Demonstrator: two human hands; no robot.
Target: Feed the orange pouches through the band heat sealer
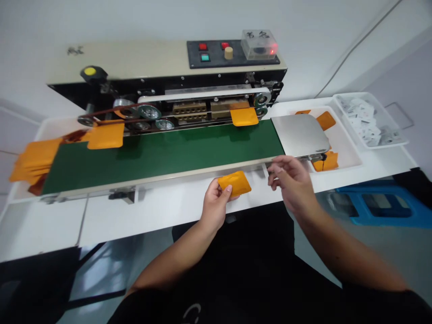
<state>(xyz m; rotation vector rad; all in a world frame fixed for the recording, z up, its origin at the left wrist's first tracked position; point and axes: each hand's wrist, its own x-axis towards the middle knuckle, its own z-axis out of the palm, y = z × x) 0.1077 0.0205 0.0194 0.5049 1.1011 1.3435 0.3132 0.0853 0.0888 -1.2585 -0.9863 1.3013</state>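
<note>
My left hand (216,202) grips a small orange pouch (239,182), thumb on top, just in front of the belt's near edge. To its right, my right hand (292,182) hovers by the corner of the metal end plate (300,135), fingers loosely bent and apart, with nothing visible in them. Behind both hands runs the green conveyor belt (175,155) of a band sealing machine (151,58). One orange pouch (245,117) hangs from the sealing band near the right rollers, and another pouch (106,135) is at the left end.
Orange pouches (37,159) pile up in a white tray at the left. More pouches lie in a white bin (347,144) under the metal plate. Beyond it, a clear-walled bin (388,137) holds small white packets. A blue stool (384,204) stands at the lower right.
</note>
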